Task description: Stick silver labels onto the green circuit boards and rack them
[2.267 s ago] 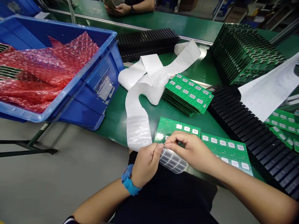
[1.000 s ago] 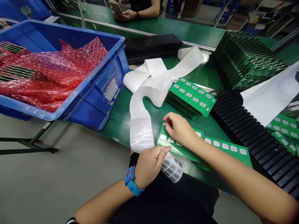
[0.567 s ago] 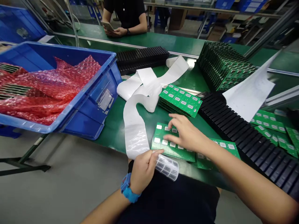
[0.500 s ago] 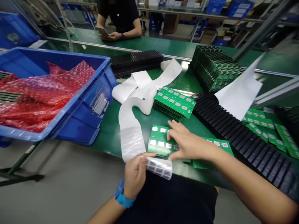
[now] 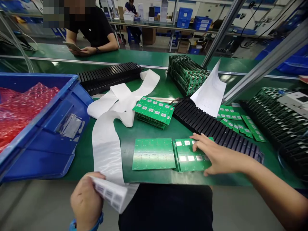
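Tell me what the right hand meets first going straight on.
The right hand meets the labelled green circuit board first; it already lies beneath the hand, though contact is hard to judge.

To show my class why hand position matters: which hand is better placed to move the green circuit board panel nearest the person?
Probably the right. The right hand rests on the green circuit board panel, while the left hand grips a label sheet and sits back beyond the bench edge.

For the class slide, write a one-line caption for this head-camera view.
The left hand holds a strip of labels; the right hand rests on a green circuit board panel.
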Tool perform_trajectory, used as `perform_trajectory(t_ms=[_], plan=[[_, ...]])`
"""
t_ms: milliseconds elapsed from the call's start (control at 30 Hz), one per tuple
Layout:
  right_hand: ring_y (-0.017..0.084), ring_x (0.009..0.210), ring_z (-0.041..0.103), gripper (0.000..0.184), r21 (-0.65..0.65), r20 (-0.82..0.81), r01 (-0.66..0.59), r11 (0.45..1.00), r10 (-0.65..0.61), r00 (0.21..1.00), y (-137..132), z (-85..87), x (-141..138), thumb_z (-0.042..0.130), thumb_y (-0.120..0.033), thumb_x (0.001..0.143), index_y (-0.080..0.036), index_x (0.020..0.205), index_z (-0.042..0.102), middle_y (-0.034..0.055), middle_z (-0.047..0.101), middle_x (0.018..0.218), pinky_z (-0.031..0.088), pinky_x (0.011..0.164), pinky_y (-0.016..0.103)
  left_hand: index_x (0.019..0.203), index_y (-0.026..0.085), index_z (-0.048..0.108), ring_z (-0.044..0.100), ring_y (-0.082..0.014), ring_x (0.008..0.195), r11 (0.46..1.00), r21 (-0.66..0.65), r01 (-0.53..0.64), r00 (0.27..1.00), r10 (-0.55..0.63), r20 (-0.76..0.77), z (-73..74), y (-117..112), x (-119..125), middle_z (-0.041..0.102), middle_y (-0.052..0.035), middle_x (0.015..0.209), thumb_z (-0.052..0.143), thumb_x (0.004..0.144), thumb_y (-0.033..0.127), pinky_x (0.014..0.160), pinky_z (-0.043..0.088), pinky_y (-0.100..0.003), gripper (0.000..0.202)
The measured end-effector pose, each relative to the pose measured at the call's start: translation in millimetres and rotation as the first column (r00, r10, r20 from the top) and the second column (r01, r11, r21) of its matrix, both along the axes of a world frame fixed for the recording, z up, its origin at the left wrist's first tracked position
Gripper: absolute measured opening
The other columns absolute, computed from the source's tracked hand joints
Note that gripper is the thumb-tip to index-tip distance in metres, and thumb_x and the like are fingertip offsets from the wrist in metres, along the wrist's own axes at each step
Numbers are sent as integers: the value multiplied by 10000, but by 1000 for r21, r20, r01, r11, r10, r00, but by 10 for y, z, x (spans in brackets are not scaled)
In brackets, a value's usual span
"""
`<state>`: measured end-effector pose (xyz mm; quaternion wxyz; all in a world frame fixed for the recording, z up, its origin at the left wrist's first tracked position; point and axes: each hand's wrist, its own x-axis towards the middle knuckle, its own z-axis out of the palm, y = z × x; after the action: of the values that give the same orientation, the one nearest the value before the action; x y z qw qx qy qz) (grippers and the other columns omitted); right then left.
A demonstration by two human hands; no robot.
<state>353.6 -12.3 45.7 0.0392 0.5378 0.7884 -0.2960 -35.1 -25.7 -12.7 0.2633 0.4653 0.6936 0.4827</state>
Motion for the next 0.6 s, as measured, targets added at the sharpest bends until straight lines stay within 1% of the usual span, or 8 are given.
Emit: perform_trajectory(t_ms=[67, 167, 233, 300, 367, 467, 533, 600], plan=[[363, 1354, 112, 509, 3, -12, -13, 1000, 13, 1000, -23, -109, 24, 709, -379, 563, -214, 966, 445, 136, 254, 1406, 165, 1071, 555, 712, 158, 606, 402, -113, 430, 971, -52, 235, 965, -226, 131, 5, -21, 170, 456, 17, 501, 369, 855, 489, 409, 317, -223, 432], [335, 1346, 158, 424, 84, -86, -5, 996, 12, 996, -54, -138, 25, 666, -298, 590, -215, 952, 462, 129, 314, 1362, 175, 1075, 519, 913, 151, 650, 354, -107, 404, 789, -130, 601, 787, -554, 272, 114, 17, 541, 378, 45, 462, 325, 877, 495, 405, 304, -216, 474], [323, 1340, 188, 487, 119, -235, 72, 990, -43, 971, -92, -110, 37, 660, -315, 610, -234, 1040, 447, 118, 289, 1390, 198, 1069, 503, 983, 173, 658, 495, -134, 553, 643, -202, 739, 672, -682, 288, 226, 82, 822, 491, 11, 550, 359, 887, 450, 537, 401, -218, 419], [321, 1322, 250, 667, 85, -504, 180, 980, -114, 856, -144, -101, 10, 631, -453, 643, -264, 1215, 344, 114, 278, 1416, 246, 1051, 497, 1061, 203, 639, 559, -168, 834, 508, -239, 827, 562, -749, 351, 311, 156, 1096, 614, -31, 796, 436, 871, 417, 761, 420, -236, 350], [337, 1281, 334, 820, -9, -774, 296, 955, -194, 603, -196, -138, -104, 457, -677, 666, -273, 1336, 210, 120, 370, 1373, 295, 1020, 519, 1079, 211, 621, 554, -162, 867, 364, -213, 907, 421, -756, 502, 331, 221, 1339, 632, -29, 924, 535, 816, 438, 805, 406, -238, 358], [374, 1198, 437, 936, -166, -912, 507, 846, -328, 247, -243, -276, -381, 43, -795, 635, -262, 1388, 200, 133, 555, 1194, 312, 980, 584, 728, 148, 633, 483, -91, 531, 164, -100, 981, 183, -640, 746, 238, 268, 1597, 575, 11, 601, 610, 680, 598, 555, 398, -200, 453], [376, 1139, 494, 967, -198, -910, 577, 792, -368, 192, -255, -398, -533, -26, -774, 617, -263, 1400, 220, 129, 618, 1083, 327, 972, 583, 529, 158, 507, 338, -57, 366, 100, -62, 993, 109, -573, 813, 139, 266, 1681, 419, 56, 408, 545, 589, 745, 397, 292, -194, 591], [367, 1093, 532, 989, -181, -898, 566, 804, -370, 239, -267, -524, -607, -27, -774, 596, -265, 1398, 245, 117, 643, 1024, 362, 960, 557, 476, 180, 420, 256, -44, 314, 115, -66, 991, 119, -551, 826, 54, 246, 1710, 329, 79, 354, 474, 533, 824, 345, 207, -197, 649]])
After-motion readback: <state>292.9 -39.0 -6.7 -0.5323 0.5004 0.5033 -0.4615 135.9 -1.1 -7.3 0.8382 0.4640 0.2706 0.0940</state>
